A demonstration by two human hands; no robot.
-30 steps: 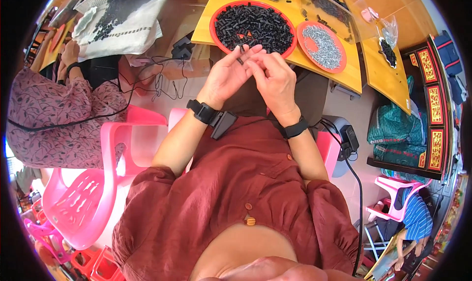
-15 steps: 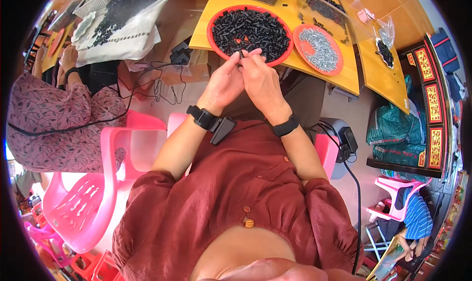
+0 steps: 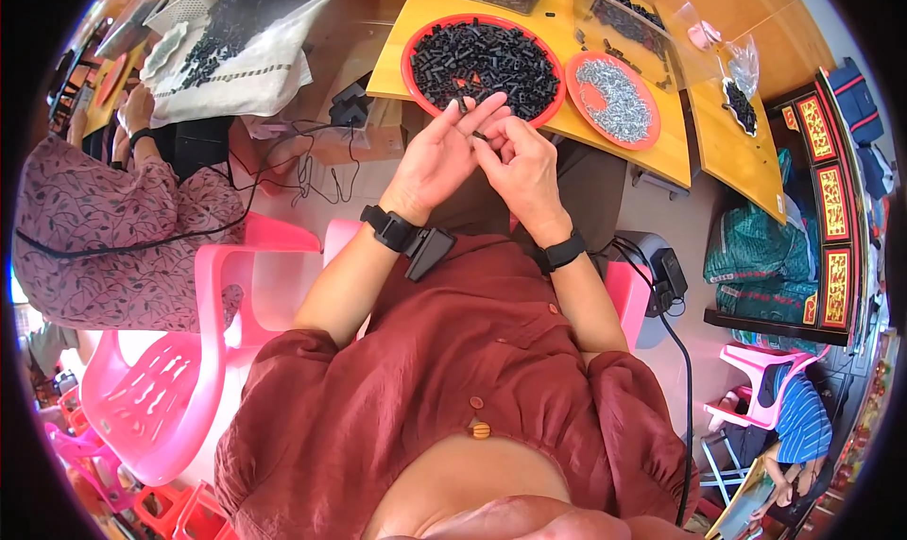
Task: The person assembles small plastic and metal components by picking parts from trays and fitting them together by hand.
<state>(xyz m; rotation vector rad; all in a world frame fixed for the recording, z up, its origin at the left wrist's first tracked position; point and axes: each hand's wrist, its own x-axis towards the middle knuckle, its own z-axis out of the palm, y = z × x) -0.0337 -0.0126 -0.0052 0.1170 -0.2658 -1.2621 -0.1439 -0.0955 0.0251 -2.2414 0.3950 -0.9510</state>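
Observation:
Both hands are just in front of a round red tray (image 3: 407,73) heaped with small black plastic pieces (image 3: 482,58). My left hand (image 3: 436,157) is turned palm up, with a small black plastic piece (image 3: 462,106) pinched at the thumb tip and the other fingers stretched out. Beside that palm, my right hand (image 3: 522,167) has its thumb and bent fingers closed on another small dark piece (image 3: 480,137), mostly hidden by the fingers. To the right, an orange-red plate (image 3: 592,97) carries a pile of small silvery metal pieces (image 3: 619,101).
The tray and plate stand on a yellow wooden table (image 3: 675,157). Clear bins (image 3: 633,16) with black pieces line its back. At left, a person in a patterned top (image 3: 113,228) sits by a cloth-covered table (image 3: 265,77). A pink chair (image 3: 156,389) stands at lower left.
My hands, close together at the fingertips before, have parted slightly. The right hand has moved down and right, its fingers curling, and the left palm has opened out.

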